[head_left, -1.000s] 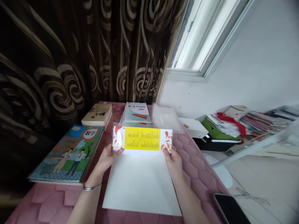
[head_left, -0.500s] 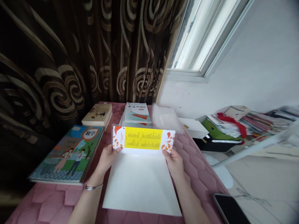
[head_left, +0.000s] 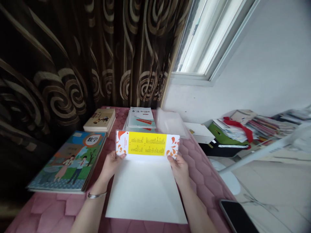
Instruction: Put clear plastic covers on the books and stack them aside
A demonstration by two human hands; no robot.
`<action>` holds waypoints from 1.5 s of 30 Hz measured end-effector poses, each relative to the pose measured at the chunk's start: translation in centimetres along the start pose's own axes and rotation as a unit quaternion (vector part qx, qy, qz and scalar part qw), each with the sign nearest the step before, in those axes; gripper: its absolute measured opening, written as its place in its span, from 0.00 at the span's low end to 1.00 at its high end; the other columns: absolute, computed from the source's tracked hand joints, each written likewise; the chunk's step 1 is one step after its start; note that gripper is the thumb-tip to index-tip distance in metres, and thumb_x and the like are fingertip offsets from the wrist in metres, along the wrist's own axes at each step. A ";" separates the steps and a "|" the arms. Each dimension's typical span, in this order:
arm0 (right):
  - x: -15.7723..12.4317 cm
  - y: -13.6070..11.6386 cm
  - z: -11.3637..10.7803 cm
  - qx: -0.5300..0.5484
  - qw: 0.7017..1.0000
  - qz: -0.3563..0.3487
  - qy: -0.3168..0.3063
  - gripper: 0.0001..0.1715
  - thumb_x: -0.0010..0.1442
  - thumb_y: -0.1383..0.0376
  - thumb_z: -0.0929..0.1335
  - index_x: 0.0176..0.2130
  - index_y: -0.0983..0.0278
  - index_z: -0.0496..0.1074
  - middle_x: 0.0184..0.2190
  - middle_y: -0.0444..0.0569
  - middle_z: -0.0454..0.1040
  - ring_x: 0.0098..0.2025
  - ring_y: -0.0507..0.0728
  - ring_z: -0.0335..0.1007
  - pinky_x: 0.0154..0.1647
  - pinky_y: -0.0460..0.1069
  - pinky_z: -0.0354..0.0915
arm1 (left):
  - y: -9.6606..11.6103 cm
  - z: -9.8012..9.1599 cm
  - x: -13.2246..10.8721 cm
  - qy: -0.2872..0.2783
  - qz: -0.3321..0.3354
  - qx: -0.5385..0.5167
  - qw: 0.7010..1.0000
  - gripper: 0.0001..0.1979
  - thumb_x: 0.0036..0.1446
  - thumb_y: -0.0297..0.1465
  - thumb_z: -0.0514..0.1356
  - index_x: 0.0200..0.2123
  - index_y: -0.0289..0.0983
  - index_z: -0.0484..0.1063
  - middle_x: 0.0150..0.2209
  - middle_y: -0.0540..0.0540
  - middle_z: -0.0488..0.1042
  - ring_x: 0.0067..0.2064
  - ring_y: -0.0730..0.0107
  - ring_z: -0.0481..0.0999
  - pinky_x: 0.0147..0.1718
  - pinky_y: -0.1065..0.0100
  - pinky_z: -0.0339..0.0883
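A large white sheet (head_left: pixel 145 191) lies in front of me, its near end toward the table's front. Across its far end runs a printed strip (head_left: pixel 147 144) with a yellow text panel and orange drop shapes; a clear plastic edge shows around it. My left hand (head_left: pixel 111 165), with a silver bangle at the wrist, pinches the strip's left corner, thumb on top. At the right corner, my right hand (head_left: pixel 179 168) grips it the same way. The fingers beneath are hidden. Whether the sheet is part of a book, I cannot tell.
A stack of colourful textbooks (head_left: pixel 70 161) and smaller tan books (head_left: pixel 99 119) sit left. Beyond the strip are pale booklets (head_left: pixel 141 118) and clear plastic covers (head_left: pixel 171 123). A phone (head_left: pixel 239 215) lies right on the pink quilted cloth (head_left: pixel 201 178). A white lamp-like stand (head_left: pixel 243 163) is beyond it.
The whole view has shifted slightly, so things appear a little further left. Both hands keep the same hold on the strip.
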State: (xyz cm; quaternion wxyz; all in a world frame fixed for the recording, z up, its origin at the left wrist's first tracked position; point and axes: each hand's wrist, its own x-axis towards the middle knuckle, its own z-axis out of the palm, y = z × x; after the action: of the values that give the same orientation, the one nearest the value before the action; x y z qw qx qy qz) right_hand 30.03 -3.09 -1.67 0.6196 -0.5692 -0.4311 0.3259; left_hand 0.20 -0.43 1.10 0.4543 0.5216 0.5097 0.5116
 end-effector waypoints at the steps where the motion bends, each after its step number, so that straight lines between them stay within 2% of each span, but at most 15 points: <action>1: 0.0 0.0 0.0 0.002 1.000 0.005 0.001 0.28 0.47 0.46 0.73 0.39 0.63 0.77 0.41 0.51 0.81 0.41 0.63 0.77 0.44 0.55 0.72 | 0.0 0.0 0.0 0.001 0.001 0.006 1.000 0.20 0.43 0.44 0.68 0.34 0.33 0.76 0.38 0.39 0.82 0.39 0.55 0.80 0.41 0.60 0.72; 7: -0.2 -0.7 0.2 0.013 1.000 0.022 0.007 0.27 0.45 0.45 0.73 0.35 0.64 0.77 0.36 0.51 0.81 0.37 0.62 0.77 0.37 0.53 0.72 | 0.5 0.2 -0.1 -0.009 -0.015 0.013 1.000 0.20 0.44 0.44 0.67 0.34 0.33 0.76 0.37 0.40 0.82 0.37 0.57 0.80 0.36 0.63 0.72; 12: -0.3 -1.2 0.0 0.045 0.998 -0.001 -0.041 0.26 0.47 0.46 0.74 0.38 0.63 0.76 0.37 0.51 0.81 0.37 0.62 0.77 0.38 0.53 0.72 | 0.2 0.3 0.1 0.007 -0.011 0.005 1.000 0.20 0.43 0.44 0.67 0.33 0.32 0.75 0.34 0.42 0.82 0.33 0.61 0.79 0.32 0.67 0.70; 18: -0.1 -0.7 -0.2 0.008 1.000 -0.013 -0.008 0.23 0.49 0.47 0.72 0.34 0.62 0.77 0.36 0.50 0.81 0.36 0.62 0.76 0.34 0.52 0.71 | -0.9 0.0 0.5 0.035 0.013 0.015 0.999 0.20 0.43 0.43 0.66 0.34 0.33 0.73 0.35 0.43 0.81 0.35 0.62 0.78 0.35 0.66 0.70; 24: 0.0 -0.5 0.2 -0.002 1.000 -0.011 0.000 0.23 0.49 0.47 0.72 0.35 0.63 0.77 0.36 0.49 0.81 0.37 0.62 0.76 0.38 0.53 0.72 | -0.6 0.2 0.6 0.025 0.014 0.012 1.000 0.20 0.44 0.45 0.66 0.34 0.34 0.75 0.37 0.41 0.82 0.38 0.58 0.79 0.37 0.64 0.70; 29: -0.2 -0.5 0.5 0.015 1.000 0.001 0.009 0.25 0.49 0.46 0.72 0.37 0.63 0.76 0.37 0.50 0.81 0.40 0.63 0.77 0.41 0.55 0.72 | -0.4 0.0 0.5 -0.002 -0.013 0.000 1.000 0.23 0.38 0.42 0.70 0.37 0.35 0.74 0.40 0.41 0.82 0.40 0.57 0.79 0.40 0.62 0.72; 32: -0.2 -0.6 0.2 0.019 1.000 -0.003 -0.018 0.24 0.49 0.45 0.71 0.36 0.62 0.76 0.37 0.49 0.81 0.39 0.63 0.77 0.42 0.55 0.72 | -1.1 -0.1 0.8 0.005 -0.019 -0.006 1.000 0.23 0.37 0.40 0.70 0.36 0.35 0.74 0.39 0.41 0.82 0.40 0.57 0.80 0.41 0.61 0.72; 35: 0.1 -1.4 -0.2 0.045 0.998 -0.020 -0.038 0.25 0.49 0.47 0.73 0.40 0.61 0.75 0.40 0.50 0.80 0.41 0.62 0.77 0.44 0.55 0.72 | -1.9 0.0 1.0 0.011 -0.015 -0.011 1.000 0.23 0.39 0.41 0.69 0.38 0.34 0.74 0.39 0.41 0.82 0.40 0.57 0.80 0.41 0.62 0.72; 39: 0.8 -3.5 -0.1 0.056 0.997 -0.046 0.005 0.28 0.50 0.48 0.73 0.45 0.62 0.74 0.44 0.51 0.80 0.44 0.61 0.76 0.46 0.55 0.70 | -2.2 0.0 1.1 0.009 0.000 0.013 1.000 0.23 0.42 0.41 0.68 0.40 0.34 0.73 0.41 0.40 0.81 0.41 0.57 0.79 0.42 0.61 0.71; 42: 1.7 -5.0 0.2 0.042 0.999 -0.031 -0.010 0.28 0.48 0.46 0.73 0.40 0.63 0.75 0.38 0.51 0.81 0.37 0.60 0.77 0.39 0.53 0.72 | -2.0 0.0 1.1 0.005 0.004 0.009 1.000 0.23 0.42 0.40 0.68 0.40 0.33 0.73 0.42 0.39 0.81 0.42 0.56 0.79 0.43 0.61 0.71; 45: 2.8 -5.4 0.4 0.025 0.999 -0.008 -0.027 0.31 0.42 0.42 0.74 0.35 0.63 0.74 0.29 0.49 0.80 0.28 0.59 0.75 0.31 0.52 0.71 | -1.7 -0.1 1.0 0.003 0.004 -0.011 1.000 0.25 0.41 0.40 0.70 0.41 0.33 0.72 0.43 0.38 0.80 0.43 0.56 0.79 0.43 0.60 0.71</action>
State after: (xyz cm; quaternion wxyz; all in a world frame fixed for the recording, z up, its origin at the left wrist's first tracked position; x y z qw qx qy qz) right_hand 30.35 -1.12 4.07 0.6244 -0.5406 -0.4440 0.3473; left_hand -0.04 0.64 -0.48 0.4561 0.5170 0.5037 0.5205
